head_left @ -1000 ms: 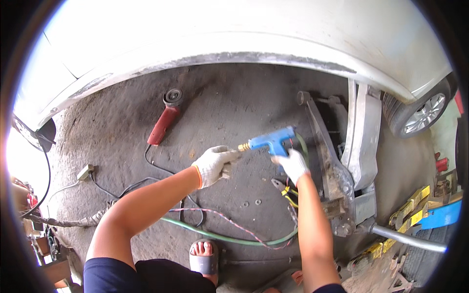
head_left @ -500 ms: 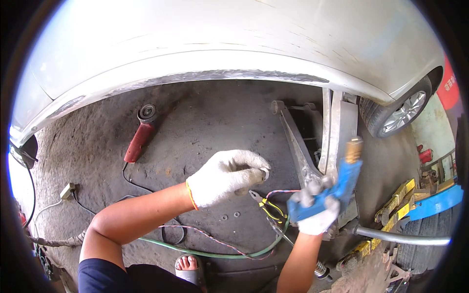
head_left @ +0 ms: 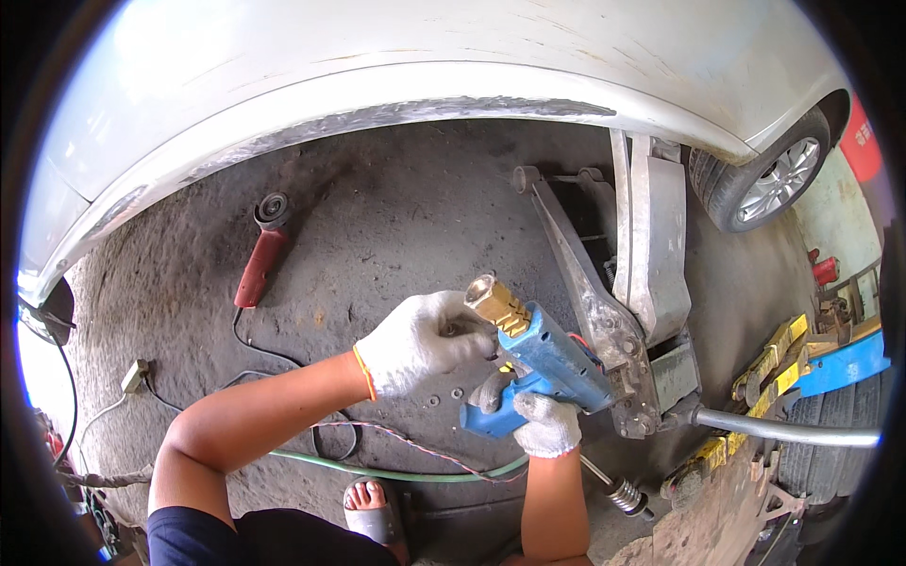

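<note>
Right hand (head_left: 550, 426) wraps round blue gun (head_left: 566, 363), near and left of the jack (head_left: 613, 330), brass nozzle (head_left: 500, 307) pointing far left. Left hand (head_left: 411, 344) half-curled just left of nozzle; can't tell if it pinches anything. Red grinder (head_left: 262, 259) lies farther left.

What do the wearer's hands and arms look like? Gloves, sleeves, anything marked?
Left hand: white knit glove, orange-edged cuff. Right hand: white glove too, its fingers greyer; dirt or shade, can't tell. Forearms bare. Left sleeve: dark navy, short, ending above the elbow; right sleeve out of view. No markings visible on the gloves.
</note>
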The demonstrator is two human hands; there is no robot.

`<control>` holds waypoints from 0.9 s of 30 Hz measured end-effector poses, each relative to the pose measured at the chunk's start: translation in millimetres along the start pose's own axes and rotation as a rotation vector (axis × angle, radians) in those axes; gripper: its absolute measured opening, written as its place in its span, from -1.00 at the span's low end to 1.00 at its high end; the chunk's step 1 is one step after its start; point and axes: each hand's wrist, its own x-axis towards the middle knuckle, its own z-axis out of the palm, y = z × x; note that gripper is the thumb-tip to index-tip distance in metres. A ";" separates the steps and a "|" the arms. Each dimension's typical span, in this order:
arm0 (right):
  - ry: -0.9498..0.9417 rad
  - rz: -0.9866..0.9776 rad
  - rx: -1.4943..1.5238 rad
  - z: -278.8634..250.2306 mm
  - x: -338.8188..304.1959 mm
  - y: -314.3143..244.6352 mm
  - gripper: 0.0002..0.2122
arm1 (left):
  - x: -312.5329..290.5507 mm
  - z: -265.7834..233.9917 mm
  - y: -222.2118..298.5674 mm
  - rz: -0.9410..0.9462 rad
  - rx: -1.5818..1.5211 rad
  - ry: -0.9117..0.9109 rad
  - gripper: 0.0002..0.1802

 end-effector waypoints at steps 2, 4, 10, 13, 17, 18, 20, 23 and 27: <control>0.031 0.017 0.027 5.9 0.2 -0.8 -0.42 | -1.6 4.7 -11.2 -0.094 -0.573 0.028 -0.69; 0.107 0.046 -0.038 11.1 1.6 -1.7 -0.23 | -1.2 10.2 -27.5 -0.178 -1.107 0.082 -0.70; 0.104 -0.036 0.053 9.9 -4.3 1.1 -0.53 | -9.5 34.5 -29.8 -0.162 -0.866 0.145 -0.83; 0.106 -0.030 0.043 8.4 -6.0 4.9 -0.52 | -5.4 42.1 -28.9 -0.158 -0.780 0.248 -0.88; 0.053 0.009 0.059 1.2 -8.0 6.3 -0.53 | -8.7 37.5 -31.6 -0.136 -0.908 0.148 -0.89; 0.060 -0.008 0.079 3.9 -8.6 4.2 -0.53 | -8.6 37.5 -28.3 -0.140 -0.860 0.163 -0.89; 0.074 -0.042 0.118 12.1 -9.3 -2.5 -0.54 | -7.7 35.0 -20.8 -0.141 -0.731 0.171 -0.88; 0.136 0.003 -0.033 9.7 -10.4 -5.8 -0.32 | -7.3 32.8 -14.9 -0.125 -0.579 0.138 -0.83; 0.043 -0.026 0.093 7.5 -10.0 -2.0 -0.48 | -8.7 31.3 -25.4 -0.163 -1.041 0.042 -0.70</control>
